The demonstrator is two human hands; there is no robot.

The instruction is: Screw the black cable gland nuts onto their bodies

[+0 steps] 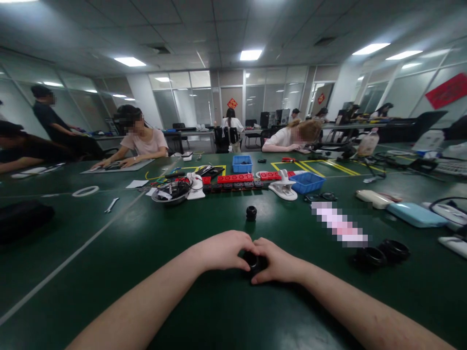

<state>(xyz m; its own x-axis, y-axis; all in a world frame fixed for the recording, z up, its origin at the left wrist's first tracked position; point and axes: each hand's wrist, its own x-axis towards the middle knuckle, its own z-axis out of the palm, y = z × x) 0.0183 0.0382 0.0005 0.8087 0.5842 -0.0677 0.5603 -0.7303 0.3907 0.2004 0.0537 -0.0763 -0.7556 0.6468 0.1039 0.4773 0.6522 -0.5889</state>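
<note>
My left hand (223,250) and my right hand (278,262) meet on the green table (120,272), fingers curled around a small black round part (252,261) that shows only between them. Both hands are closed on it. A second small black round part (251,213) stands alone on the table a little beyond my hands.
Two black rings (381,253) lie to the right. Farther back are red blocks in a row (237,179), two blue bins (306,182), a white clip (286,189) and a dark bowl (170,193). A black pouch (22,218) lies left. People sit at the table's far side.
</note>
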